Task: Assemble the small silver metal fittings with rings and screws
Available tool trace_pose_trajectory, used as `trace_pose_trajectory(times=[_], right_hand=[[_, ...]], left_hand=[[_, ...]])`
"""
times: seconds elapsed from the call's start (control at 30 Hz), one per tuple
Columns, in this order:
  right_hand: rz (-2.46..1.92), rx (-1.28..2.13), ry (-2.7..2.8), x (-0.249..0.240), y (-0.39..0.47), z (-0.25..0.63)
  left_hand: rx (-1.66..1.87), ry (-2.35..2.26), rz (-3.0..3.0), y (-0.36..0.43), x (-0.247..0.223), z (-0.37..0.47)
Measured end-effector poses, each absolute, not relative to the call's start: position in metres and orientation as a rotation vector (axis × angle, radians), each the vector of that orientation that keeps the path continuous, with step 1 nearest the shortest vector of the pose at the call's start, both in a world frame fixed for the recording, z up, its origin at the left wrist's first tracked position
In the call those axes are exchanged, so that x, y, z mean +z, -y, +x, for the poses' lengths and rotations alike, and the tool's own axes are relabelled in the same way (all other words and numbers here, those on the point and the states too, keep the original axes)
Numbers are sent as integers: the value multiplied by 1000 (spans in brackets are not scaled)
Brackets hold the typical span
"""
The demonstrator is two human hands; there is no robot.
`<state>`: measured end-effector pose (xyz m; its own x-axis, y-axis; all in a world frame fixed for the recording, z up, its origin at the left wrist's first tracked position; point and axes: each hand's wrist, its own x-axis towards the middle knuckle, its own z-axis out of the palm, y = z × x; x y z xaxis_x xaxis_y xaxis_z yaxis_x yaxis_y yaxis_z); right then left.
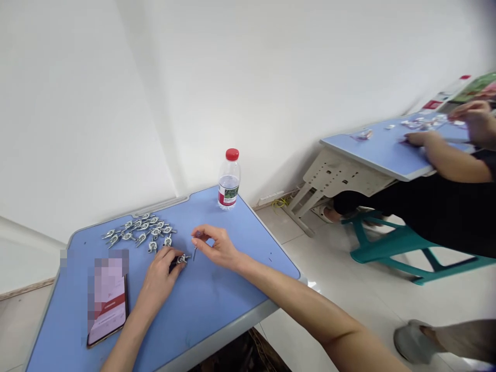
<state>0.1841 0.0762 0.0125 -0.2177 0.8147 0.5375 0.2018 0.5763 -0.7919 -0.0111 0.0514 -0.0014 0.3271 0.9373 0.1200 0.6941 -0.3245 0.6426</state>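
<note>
Both hands rest on a blue tabletop (217, 305): left hand (160, 276) pinching a small metal clamp (181, 259), right hand (217, 247) pinching a thin screw (195, 253), beside a pile of clamps (141, 231).

A blue tabletop (217, 305) with a pale grey rim stands close to the white wall, its far edge nearly touching it. Toward the far left lies a heap of small silvery metal clips (139, 232), bunched together and touching one another. One more metal clip (181, 259) lies apart from the heap, nearer the middle. At the far right corner a clear water bottle (228, 181) with a red cap stands upright. On the near left a phone (108, 310) lies flat, screen up. A second blue tabletop (382, 152) stands well apart to the right, strewn with what may be similar small pieces (420, 122), too distant to tell.
</note>
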Motion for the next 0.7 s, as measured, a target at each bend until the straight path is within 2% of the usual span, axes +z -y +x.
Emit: trace_pose_trajectory(times=[0.7], right_hand=[[-807,552,1938,10,-72,182]], left_hand=[[642,-1370,1940,-45,7,-1]])
